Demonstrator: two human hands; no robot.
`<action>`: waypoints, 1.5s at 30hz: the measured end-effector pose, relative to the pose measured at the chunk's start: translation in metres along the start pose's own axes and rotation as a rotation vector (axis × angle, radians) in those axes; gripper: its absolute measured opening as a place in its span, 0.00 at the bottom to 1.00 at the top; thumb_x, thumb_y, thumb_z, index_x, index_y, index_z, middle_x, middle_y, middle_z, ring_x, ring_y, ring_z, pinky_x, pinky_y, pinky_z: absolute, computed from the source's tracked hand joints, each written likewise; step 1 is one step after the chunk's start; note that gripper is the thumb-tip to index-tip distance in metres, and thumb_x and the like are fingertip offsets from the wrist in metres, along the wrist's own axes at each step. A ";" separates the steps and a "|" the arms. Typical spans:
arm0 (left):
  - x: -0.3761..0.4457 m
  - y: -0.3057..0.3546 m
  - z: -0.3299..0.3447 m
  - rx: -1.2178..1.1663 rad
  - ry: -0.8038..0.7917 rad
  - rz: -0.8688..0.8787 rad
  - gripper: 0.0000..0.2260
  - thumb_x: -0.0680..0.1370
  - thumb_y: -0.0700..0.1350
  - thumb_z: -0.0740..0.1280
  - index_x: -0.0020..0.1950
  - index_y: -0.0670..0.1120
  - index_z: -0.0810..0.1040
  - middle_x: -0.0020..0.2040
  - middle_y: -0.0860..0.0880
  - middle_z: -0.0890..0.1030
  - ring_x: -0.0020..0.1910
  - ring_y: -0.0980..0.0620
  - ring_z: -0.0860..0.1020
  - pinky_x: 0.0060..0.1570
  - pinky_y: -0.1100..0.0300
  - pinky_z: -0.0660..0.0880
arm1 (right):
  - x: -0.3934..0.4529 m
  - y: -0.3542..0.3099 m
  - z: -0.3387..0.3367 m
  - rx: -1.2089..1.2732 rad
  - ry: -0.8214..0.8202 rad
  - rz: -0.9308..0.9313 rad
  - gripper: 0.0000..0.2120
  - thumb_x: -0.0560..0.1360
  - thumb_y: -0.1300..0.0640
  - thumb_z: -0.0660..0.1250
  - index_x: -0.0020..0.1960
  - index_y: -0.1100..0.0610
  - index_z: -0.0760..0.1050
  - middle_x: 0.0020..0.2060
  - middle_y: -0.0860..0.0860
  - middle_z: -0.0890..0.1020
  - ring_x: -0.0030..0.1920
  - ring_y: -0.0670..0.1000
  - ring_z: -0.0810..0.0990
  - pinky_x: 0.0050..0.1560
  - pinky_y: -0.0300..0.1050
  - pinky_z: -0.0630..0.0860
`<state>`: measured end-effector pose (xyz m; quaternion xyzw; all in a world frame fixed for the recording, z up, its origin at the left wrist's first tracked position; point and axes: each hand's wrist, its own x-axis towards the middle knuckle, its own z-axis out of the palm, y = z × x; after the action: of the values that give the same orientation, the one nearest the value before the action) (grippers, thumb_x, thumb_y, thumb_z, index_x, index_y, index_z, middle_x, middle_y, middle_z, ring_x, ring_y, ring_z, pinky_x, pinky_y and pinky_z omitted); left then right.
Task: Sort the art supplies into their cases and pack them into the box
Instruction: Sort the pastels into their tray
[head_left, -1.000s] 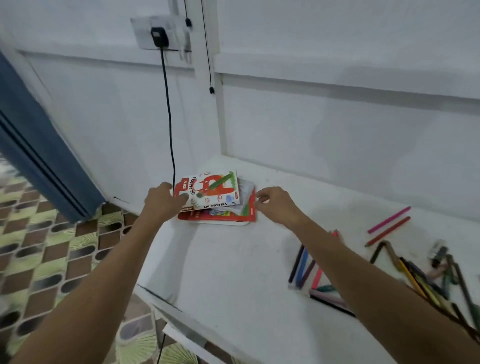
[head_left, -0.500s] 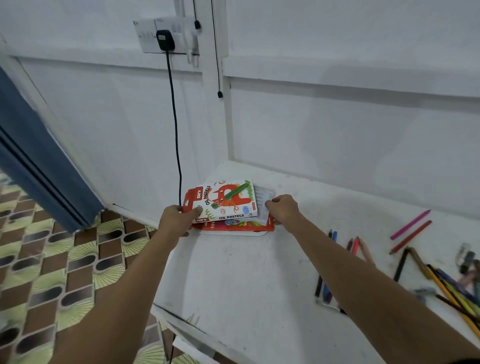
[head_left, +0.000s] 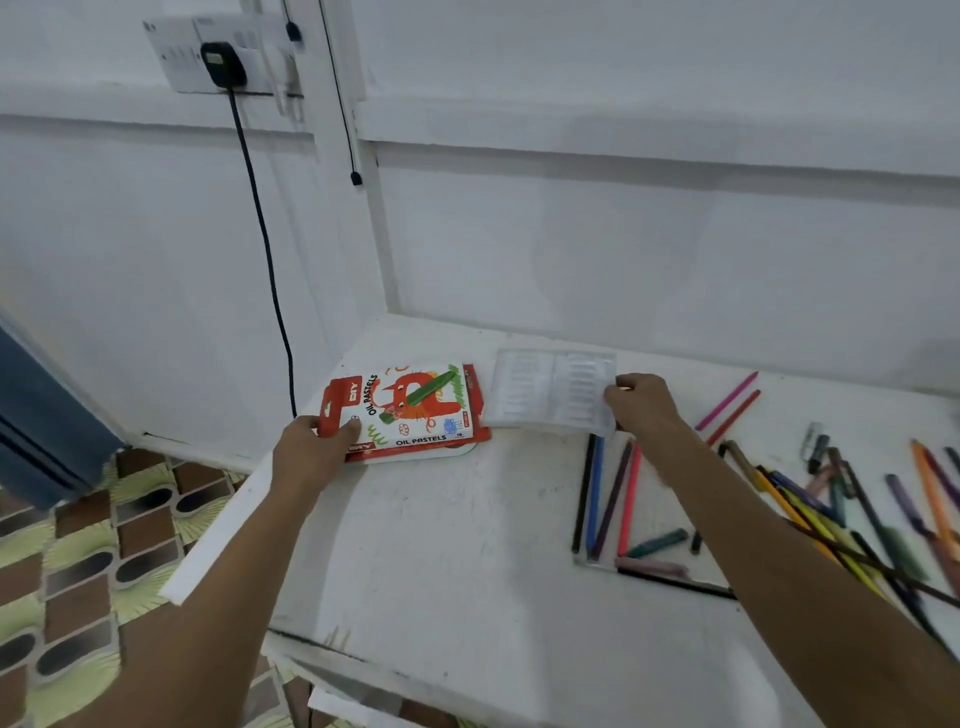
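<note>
head view: left hand (head_left: 311, 447) gripping the red left end of the oil pastels box (head_left: 410, 410), thumb on top, box lying flat on other packs at the far left corner of the white table (head_left: 441, 561). right hand (head_left: 641, 405) pinching the right edge of a clear plastic tray (head_left: 545, 392), just right of the box and beside it. loose coloured pencils (head_left: 602, 493) scattered near and to the right, below the tray.

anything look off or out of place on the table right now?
Yes. The oil pastels box lies at the table's left corner, its end past the edge, held by the left hand. The right hand holds the clear plastic tray, which looks empty. Pencils and pens lie scattered on the right.
</note>
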<state>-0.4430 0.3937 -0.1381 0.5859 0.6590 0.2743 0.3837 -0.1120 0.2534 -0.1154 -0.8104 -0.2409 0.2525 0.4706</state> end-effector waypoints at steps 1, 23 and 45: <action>-0.001 0.002 0.002 0.056 0.011 -0.001 0.26 0.74 0.55 0.70 0.65 0.40 0.73 0.59 0.42 0.78 0.54 0.43 0.77 0.52 0.51 0.75 | -0.001 0.006 -0.010 0.010 0.017 0.004 0.12 0.74 0.62 0.63 0.55 0.65 0.78 0.51 0.61 0.82 0.49 0.60 0.81 0.55 0.56 0.78; -0.224 0.100 0.143 -0.412 -0.721 0.062 0.07 0.79 0.39 0.65 0.55 0.38 0.78 0.48 0.38 0.83 0.41 0.46 0.83 0.38 0.56 0.81 | -0.142 0.092 -0.120 0.642 -0.160 0.041 0.38 0.68 0.64 0.75 0.71 0.47 0.63 0.59 0.53 0.78 0.56 0.54 0.81 0.49 0.56 0.81; -0.346 0.028 0.154 0.316 -0.582 0.345 0.19 0.77 0.51 0.64 0.69 0.55 0.70 0.39 0.55 0.80 0.36 0.61 0.78 0.31 0.71 0.69 | -0.229 0.185 -0.216 -0.294 -0.229 -0.124 0.17 0.74 0.50 0.69 0.62 0.49 0.74 0.35 0.45 0.80 0.35 0.41 0.78 0.34 0.27 0.72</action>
<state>-0.2929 0.0447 -0.1371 0.7939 0.4481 0.0519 0.4077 -0.1196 -0.1104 -0.1442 -0.8201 -0.3764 0.2756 0.3314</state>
